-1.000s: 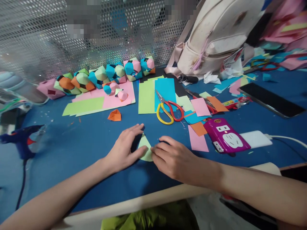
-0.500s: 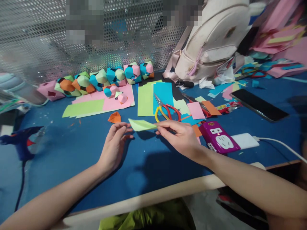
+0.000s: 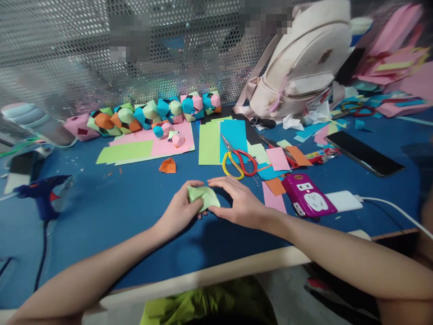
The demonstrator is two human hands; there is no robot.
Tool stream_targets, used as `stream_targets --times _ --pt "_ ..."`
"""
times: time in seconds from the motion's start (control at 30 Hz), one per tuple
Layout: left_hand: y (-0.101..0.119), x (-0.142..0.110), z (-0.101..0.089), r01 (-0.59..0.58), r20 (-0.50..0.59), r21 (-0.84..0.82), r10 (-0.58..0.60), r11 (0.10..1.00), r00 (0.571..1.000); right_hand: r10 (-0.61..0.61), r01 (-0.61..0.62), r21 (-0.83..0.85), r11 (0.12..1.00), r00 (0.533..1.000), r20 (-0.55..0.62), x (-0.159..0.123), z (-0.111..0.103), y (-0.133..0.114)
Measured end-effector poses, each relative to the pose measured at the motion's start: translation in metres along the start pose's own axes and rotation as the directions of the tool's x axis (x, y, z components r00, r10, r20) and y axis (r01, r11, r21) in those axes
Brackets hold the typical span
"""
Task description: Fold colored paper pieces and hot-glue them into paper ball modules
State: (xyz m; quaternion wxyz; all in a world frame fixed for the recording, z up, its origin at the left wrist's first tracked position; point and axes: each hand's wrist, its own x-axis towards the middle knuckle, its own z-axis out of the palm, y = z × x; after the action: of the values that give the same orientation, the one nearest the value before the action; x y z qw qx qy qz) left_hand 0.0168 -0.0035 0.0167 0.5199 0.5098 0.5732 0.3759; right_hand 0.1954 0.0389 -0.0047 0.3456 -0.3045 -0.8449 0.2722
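Observation:
A small piece of light green paper [image 3: 210,197], folded and curved, is held just above the blue table. My left hand [image 3: 181,205] grips its left side, with the thumb pressed on top and the fingers beneath. At the paper's right edge, my right hand [image 3: 241,203] curves round it with thumb and fingers apart; the thumb tip appears to touch the lower edge. Just beyond my left hand lies a folded orange paper piece [image 3: 168,165]. Scissors [image 3: 233,155] with red and yellow handles rest partly on blue paper [image 3: 237,128], beyond my right hand.
Several multicoloured folded paper balls [image 3: 145,115] line the back near the mesh panel [image 3: 189,58]. A blue glue gun [image 3: 45,194] lies left. Rightward are a purple power socket [image 3: 309,196], a phone [image 3: 365,153], paper scraps [image 3: 278,159] and a pale backpack [image 3: 301,63].
The green paper has turned and come nearer. My left hand, earlier beside it with fingers loose, now grips it. My right hand has gone from pinching its end to curving round its edge.

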Motion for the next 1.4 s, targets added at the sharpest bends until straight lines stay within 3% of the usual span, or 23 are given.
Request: stream_targets --times 0.1,0.17,0.33,0.4,0.47,0.57,0.6,0.67,0.83,0.9,0.97,1.07,1.13,1.4 --pt "0.001 -0.003 -0.004 -0.177 0.033 0.317 0.176 0.932 0.984 -0.081 0.081 -0.009 0.997 0.996 -0.020 -0.002 0.000 -0.006" --pt "0.002 -0.004 -0.006 -0.239 0.056 0.435 0.239 0.868 0.969 -0.121 0.119 -0.045 0.992 0.992 -0.043 -0.004 -0.001 -0.010" --pt "0.001 -0.004 -0.009 -0.192 0.068 0.413 0.180 0.890 0.981 -0.202 0.207 -0.165 0.964 0.978 0.047 -0.005 -0.005 -0.020" --pt "0.001 -0.004 -0.009 -0.157 0.075 0.347 0.139 0.925 0.987 -0.106 0.107 -0.085 0.991 0.994 0.014 -0.001 -0.008 -0.022" --pt "0.002 -0.003 -0.009 -0.105 0.073 0.253 0.089 0.962 0.993 0.135 -0.134 0.054 0.989 0.991 -0.007 0.007 -0.014 -0.020" --pt "0.009 -0.002 -0.010 -0.056 0.046 0.098 0.052 0.994 0.998 0.476 -0.488 0.195 0.851 0.873 0.107 0.020 -0.023 -0.015" --pt "0.011 -0.001 -0.011 -0.051 0.037 0.066 0.048 0.997 0.998 0.520 -0.542 0.203 0.816 0.840 0.152 0.023 -0.025 -0.014" --pt "0.013 0.001 -0.013 -0.044 0.030 0.046 0.043 0.998 0.999 0.533 -0.564 0.181 0.806 0.823 0.196 0.027 -0.027 -0.013" --pt "0.006 0.005 -0.017 -0.145 0.077 0.217 0.131 0.965 0.988 0.357 -0.380 0.153 0.912 0.921 0.158 0.026 -0.019 -0.007" --pt "0.002 0.007 -0.020 -0.242 0.098 0.381 0.221 0.893 0.970 0.272 -0.284 0.098 0.954 0.954 0.124 0.023 -0.014 0.001" --pt "-0.003 0.010 -0.023 -0.342 0.124 0.548 0.330 0.764 0.936 0.195 -0.194 -0.020 0.981 0.977 0.087 0.020 -0.008 0.011" --pt "-0.009 0.016 -0.028 -0.445 0.188 0.705 0.459 0.552 0.868 0.083 -0.064 -0.201 0.978 0.993 0.088 0.015 -0.003 0.023" --pt "-0.012 0.019 -0.031 -0.474 0.235 0.744 0.480 0.471 0.845 0.020 0.011 -0.275 0.961 0.994 0.110 0.013 -0.002 0.027" --pt "-0.015 0.023 -0.034 -0.535 0.328 0.745 0.481 0.398 0.813 -0.057 0.095 -0.379 0.920 0.992 0.110 0.014 0.001 0.024"
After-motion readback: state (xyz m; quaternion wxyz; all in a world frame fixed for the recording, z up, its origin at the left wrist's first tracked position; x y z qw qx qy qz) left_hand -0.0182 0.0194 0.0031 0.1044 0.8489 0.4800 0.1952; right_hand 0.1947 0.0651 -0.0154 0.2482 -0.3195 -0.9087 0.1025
